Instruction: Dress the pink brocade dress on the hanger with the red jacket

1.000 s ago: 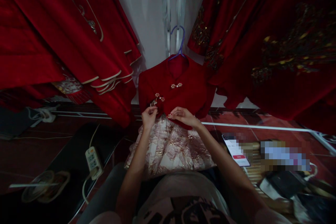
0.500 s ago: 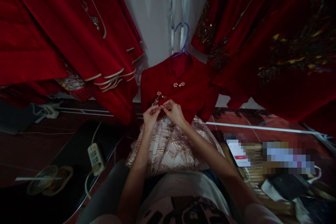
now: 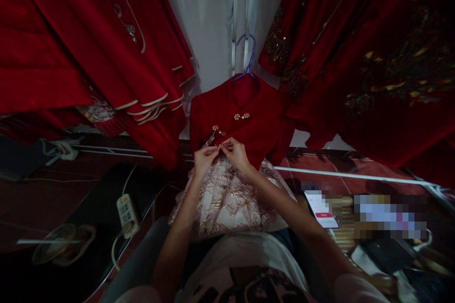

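dress clasp half hidden between fingertips

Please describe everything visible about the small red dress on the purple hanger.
The small red dress hangs facing the camera on a purple hanger between larger red garments. Its top looks like dark red velvet, with pearl-like clasps along a slanted front. Its pale skirt with gold pattern spreads toward the person's lap. The left hand and right hand pinch the front at the waist.

A garment workroom: embroidered red gowns hang all around.
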A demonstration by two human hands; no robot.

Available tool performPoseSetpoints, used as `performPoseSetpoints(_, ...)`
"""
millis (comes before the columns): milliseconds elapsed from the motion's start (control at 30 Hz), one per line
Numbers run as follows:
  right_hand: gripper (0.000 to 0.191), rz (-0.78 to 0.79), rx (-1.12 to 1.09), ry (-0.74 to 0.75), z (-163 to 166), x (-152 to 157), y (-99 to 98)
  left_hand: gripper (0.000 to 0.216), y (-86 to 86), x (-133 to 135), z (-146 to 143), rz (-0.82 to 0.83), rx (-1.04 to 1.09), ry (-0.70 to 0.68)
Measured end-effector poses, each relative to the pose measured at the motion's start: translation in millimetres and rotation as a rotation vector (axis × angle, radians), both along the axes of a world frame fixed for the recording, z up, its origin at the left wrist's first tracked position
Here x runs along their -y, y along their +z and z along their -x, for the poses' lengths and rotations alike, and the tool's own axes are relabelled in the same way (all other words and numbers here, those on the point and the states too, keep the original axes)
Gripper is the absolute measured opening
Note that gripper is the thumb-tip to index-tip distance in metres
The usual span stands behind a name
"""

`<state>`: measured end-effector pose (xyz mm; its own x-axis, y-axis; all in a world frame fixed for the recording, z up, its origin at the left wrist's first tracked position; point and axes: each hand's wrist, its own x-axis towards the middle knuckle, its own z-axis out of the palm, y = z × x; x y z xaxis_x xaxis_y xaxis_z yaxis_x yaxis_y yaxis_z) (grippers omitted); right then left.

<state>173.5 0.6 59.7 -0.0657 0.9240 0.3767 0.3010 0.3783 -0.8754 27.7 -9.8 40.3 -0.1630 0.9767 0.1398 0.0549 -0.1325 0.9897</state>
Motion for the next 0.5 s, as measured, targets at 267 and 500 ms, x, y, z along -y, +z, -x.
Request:
performPoseSetpoints(267, 0.006, 0.055, -0.047, 0.011, -8, 2, 5.0, 0.02, 0.3, -6, -2, -0.047, 0.017, -0.066)
performPoseSetpoints(500, 0.024, 0.213, 0.017, 0.243, -45, 17, -3.8, 0.033, -32.3, 2, -18, -0.051, 0.122, 0.232)
